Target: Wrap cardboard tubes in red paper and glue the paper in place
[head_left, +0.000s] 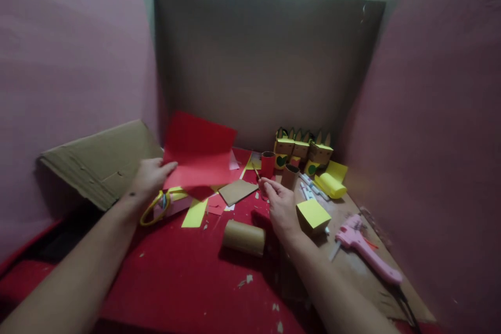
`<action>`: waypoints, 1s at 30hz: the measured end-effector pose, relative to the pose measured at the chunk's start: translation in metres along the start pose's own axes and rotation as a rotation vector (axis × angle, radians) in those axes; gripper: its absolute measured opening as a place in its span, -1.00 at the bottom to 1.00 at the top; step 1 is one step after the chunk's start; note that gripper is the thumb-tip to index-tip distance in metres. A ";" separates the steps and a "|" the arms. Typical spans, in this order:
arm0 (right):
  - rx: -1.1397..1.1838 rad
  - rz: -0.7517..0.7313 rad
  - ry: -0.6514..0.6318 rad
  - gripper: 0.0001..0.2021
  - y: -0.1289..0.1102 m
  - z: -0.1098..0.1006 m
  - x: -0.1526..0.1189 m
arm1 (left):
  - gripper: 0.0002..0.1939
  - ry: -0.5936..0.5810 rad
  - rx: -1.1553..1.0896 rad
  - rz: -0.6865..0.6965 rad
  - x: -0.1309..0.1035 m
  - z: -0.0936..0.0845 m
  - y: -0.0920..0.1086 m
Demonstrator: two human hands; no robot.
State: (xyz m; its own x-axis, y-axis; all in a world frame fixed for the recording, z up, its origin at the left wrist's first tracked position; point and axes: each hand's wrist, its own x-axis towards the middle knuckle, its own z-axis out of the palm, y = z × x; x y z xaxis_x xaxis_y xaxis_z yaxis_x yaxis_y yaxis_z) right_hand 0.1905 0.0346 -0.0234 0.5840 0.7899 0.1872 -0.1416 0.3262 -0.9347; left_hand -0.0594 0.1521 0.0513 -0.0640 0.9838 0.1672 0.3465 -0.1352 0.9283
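Observation:
A sheet of red paper is raised at the left, pinched at its lower left corner by my left hand. Between the fingertips of my right hand is a thin pencil-like stick, tip pointing up and away. Just left of those fingers a flat cardboard piece lies on the red table. Nearer to me a bare cardboard tube rests on its side. Behind my right hand stand a red-covered tube and a plain brown tube.
Several eared cardboard figures stand at the back. To the right are markers, a yellow paper roll, a yellow-topped box and a pink glue gun. Yellow-handled scissors and folded cardboard are left.

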 end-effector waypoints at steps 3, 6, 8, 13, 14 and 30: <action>-0.038 -0.011 -0.042 -0.71 -0.005 0.003 -0.006 | -0.83 0.098 0.037 0.000 -0.001 -0.009 0.004; -0.065 -0.017 -0.071 -0.64 -0.008 0.004 -0.010 | -0.81 0.074 -0.061 0.020 -0.004 -0.005 -0.002; -0.084 -0.027 -0.081 -0.60 -0.007 0.004 -0.010 | -0.81 0.021 -0.156 0.016 -0.004 0.000 -0.011; -0.138 -0.080 -0.071 -0.65 0.001 0.001 -0.009 | -0.79 -0.144 -0.381 0.030 -0.003 0.006 -0.029; -0.150 -0.095 -0.068 -0.67 0.002 0.001 -0.009 | -0.79 -0.174 -0.416 0.034 -0.003 0.006 -0.030; -1.035 -0.922 -0.275 -0.41 -0.031 0.085 0.020 | -0.67 -0.376 -0.612 0.051 -0.031 0.024 -0.024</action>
State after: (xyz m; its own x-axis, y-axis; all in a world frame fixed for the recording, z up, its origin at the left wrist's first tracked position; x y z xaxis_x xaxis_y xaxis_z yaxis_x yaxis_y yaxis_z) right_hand 0.1391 0.0842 0.0352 -0.0457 0.6193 0.7838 0.9123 0.3456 -0.2199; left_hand -0.0432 0.1272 0.0158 0.3027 0.9335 0.1920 -0.2533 -0.1154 0.9605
